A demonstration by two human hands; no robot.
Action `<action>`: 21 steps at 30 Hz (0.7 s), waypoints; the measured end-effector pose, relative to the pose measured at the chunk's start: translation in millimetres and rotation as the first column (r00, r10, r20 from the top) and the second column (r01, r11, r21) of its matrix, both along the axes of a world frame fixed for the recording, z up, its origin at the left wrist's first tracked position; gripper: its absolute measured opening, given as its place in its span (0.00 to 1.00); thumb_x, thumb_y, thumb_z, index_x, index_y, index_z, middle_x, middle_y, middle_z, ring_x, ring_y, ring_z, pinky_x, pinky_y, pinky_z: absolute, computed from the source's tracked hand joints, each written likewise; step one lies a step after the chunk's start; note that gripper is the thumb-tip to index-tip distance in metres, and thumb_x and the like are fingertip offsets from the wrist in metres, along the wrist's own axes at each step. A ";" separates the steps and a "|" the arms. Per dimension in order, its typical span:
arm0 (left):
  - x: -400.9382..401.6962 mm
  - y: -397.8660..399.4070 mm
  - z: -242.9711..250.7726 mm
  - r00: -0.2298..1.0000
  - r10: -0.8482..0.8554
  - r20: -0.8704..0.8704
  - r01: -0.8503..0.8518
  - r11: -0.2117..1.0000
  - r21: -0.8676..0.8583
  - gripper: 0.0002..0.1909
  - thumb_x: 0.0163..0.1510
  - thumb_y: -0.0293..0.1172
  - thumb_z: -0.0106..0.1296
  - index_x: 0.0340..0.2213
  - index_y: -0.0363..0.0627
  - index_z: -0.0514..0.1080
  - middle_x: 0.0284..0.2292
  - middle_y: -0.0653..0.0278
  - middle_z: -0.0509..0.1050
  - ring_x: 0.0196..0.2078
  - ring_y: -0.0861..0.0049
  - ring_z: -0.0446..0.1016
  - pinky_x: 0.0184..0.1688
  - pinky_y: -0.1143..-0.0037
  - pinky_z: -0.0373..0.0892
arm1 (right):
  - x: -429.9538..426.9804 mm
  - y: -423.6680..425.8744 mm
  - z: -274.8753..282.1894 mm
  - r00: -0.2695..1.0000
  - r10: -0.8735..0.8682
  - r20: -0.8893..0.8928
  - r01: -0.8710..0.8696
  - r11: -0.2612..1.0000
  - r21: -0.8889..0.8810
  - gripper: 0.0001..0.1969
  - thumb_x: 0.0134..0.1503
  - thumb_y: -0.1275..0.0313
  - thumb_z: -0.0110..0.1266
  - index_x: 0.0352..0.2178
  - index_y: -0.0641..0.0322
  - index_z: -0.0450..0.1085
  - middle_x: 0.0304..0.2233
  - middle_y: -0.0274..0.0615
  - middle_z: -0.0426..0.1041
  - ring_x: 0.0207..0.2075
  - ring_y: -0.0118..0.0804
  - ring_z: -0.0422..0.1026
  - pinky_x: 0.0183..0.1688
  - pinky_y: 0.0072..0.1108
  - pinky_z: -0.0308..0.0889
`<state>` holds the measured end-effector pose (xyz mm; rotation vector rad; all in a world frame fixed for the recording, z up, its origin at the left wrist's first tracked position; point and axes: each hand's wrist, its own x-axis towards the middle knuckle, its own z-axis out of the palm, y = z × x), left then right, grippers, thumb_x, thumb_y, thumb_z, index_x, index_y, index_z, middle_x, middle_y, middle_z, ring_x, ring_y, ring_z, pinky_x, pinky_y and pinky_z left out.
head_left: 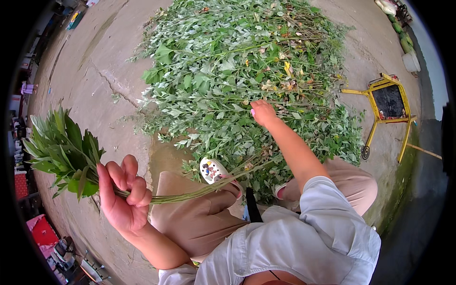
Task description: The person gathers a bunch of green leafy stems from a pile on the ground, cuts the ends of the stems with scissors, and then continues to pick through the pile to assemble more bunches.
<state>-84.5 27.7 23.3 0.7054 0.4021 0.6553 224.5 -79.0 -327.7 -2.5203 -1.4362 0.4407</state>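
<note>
My left hand (124, 194) is closed around a bundle of leafy green stems (64, 153). Its leafy tops fan out beyond my fingers at the left, while the long bare stalks (192, 195) trail rightward over my thigh towards the pile. Before me a broad heap of cut leafy plants (228, 71), probably mugwort, covers the concrete. My right hand (264, 113) reaches onto the near middle of this heap, fingers down at the stems. Its fingertips are partly hidden, so I cannot tell whether they grip a stem.
A yellow metal-framed chair (390, 101) with a dark seat stands or lies right of the heap. Farther back are a white bucket (411, 62) and several green gourds or melons (405, 45). A white decorated clog (213, 171) meets the heap's near edge. Household items line the left side.
</note>
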 end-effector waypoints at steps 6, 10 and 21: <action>1.3 6.6 -12.7 0.993 0.084 -0.086 -0.084 0.996 0.004 0.12 0.58 0.36 0.30 0.30 0.39 0.57 0.20 0.70 0.51 0.11 0.90 0.42 0.11 0.87 0.41 | -22.9 11.0 0.4 0.974 0.124 -0.191 -0.158 0.971 -0.177 0.16 0.50 0.66 0.46 0.42 0.51 0.64 0.40 0.38 0.66 0.46 0.39 0.61 0.46 0.30 0.59; 6.3 11.7 -11.7 0.971 0.177 -0.162 -0.188 0.981 -0.056 0.12 0.58 0.35 0.32 0.30 0.39 0.60 0.16 0.74 0.50 0.10 0.91 0.41 0.10 0.87 0.41 | -20.5 19.6 56.9 0.970 0.152 -0.191 -0.121 0.978 0.167 0.14 0.52 0.63 0.44 0.40 0.49 0.65 0.34 0.40 0.66 0.36 0.43 0.67 0.36 0.30 0.64; 28.0 5.9 -6.2 0.958 0.139 -0.251 -0.165 0.983 -0.082 0.15 0.58 0.38 0.31 0.31 0.40 0.63 0.14 0.74 0.51 0.10 0.90 0.42 0.11 0.86 0.40 | 18.1 16.3 -45.9 0.998 0.018 0.058 -0.010 0.989 -0.145 0.17 0.54 0.67 0.39 0.45 0.56 0.58 0.41 0.46 0.64 0.47 0.43 0.60 0.46 0.32 0.58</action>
